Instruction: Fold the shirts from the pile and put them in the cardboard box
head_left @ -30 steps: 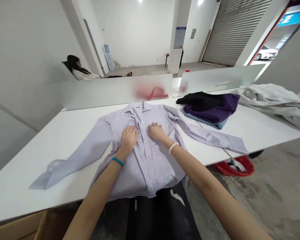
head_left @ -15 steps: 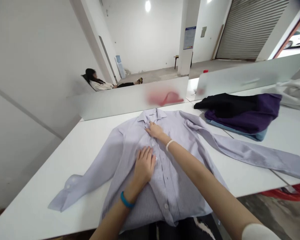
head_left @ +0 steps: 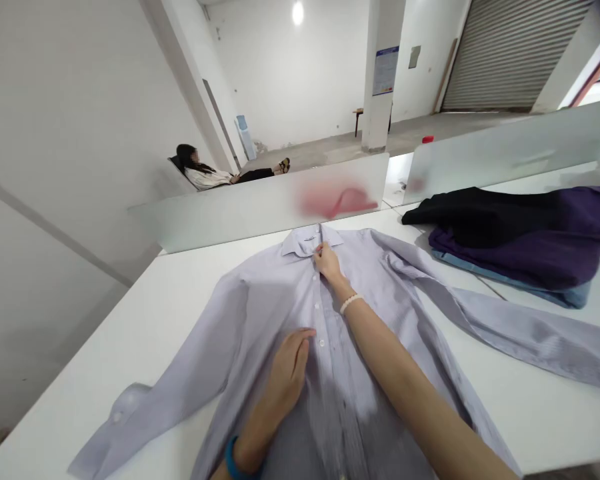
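Note:
A pale lavender striped button-up shirt (head_left: pixel 270 293) lies face up, its collar (head_left: pixel 300 241) at the far side and its sleeves spread to both sides. Just below the collar, my right hand (head_left: pixel 329 262) pinches the front edge of the shirt with closed fingertips. My left hand (head_left: pixel 287 373) is lower down, its fingers stretched out over the shirt beside the button strip (head_left: pixel 321 333). White buttons show along that strip between the two hands. The hem is out of view.
The shirt rests on a white table (head_left: pixel 145 313). At the right is a pile of dark purple, black and blue clothes (head_left: pixel 520 233). A frosted divider (head_left: pixel 240 210) runs along the back, with a blurred red thing behind it. Beyond it a person (head_left: pixel 210 175) reclines.
My right hand has moved slightly up the shirt front toward the collar. My left hand has slid lower and turned more on its side. The camera view has shifted and come closer.

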The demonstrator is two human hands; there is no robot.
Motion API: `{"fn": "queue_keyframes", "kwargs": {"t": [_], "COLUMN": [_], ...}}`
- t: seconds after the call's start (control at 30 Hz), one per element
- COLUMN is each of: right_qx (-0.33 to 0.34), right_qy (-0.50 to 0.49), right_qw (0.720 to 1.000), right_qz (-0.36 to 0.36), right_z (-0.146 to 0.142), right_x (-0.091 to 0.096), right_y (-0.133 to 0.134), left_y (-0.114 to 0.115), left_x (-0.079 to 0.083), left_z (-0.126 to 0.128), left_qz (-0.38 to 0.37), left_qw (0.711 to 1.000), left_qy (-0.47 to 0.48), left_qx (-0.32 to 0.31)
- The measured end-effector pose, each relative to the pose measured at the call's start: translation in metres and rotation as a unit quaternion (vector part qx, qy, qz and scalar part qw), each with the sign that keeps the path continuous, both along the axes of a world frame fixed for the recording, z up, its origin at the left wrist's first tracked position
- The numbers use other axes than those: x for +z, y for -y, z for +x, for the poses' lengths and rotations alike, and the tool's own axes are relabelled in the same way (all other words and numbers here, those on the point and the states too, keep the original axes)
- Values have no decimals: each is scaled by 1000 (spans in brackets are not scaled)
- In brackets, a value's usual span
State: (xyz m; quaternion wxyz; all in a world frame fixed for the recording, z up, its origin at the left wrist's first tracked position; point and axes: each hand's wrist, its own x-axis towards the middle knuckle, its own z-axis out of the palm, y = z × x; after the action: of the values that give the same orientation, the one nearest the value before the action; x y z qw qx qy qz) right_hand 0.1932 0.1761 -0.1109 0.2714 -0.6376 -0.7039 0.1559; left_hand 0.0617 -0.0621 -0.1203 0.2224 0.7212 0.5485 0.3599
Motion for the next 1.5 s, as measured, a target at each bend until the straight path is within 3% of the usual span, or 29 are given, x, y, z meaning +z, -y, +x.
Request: {"fn": "queue_keyframes", "kwargs": {"t": [0.13,0.27,0.4,0.53,0.67,0.87,1.0,1.1,1.27,1.5], "right_qx": [13,20,27,48,30,-49,-84,-44,27,36], "right_qy": [-19,-28,-18,11,10,-53,-149,-178,-190,-182], "right_qw": [999,998,999,999,999,997,977,973,971,971], "right_qz": [30,43,39,17,7,37,124,138,140,148], "right_z": [1,5,15,21,22,29,33,32,24,21], "right_x": [0,5,6,1,-3,4,11,11,6,4], "right_y": [3,2,-3,-8,-14,-20,-23,-26,-28,-28], "left_y": [-43,-130,-207,-244,-255,-256,-256,-254,-256,-264], "left_x": [12,29,22,11,0,-18,-16,-9,-8,-18], "left_z": [-13,-18,-7,4,10,18,16,11,8,7], "left_qz": [2,50,59,74,86,90,92,103,113,114], "left_qw": [996,968,957,955,953,944,945,948,959,964], "left_qy": [-91,-244,-282,-282,-271,-299,-289,-269,-256,-239], "left_qx": [-4,3,7,54,106,108,124,139,52,-9]}}
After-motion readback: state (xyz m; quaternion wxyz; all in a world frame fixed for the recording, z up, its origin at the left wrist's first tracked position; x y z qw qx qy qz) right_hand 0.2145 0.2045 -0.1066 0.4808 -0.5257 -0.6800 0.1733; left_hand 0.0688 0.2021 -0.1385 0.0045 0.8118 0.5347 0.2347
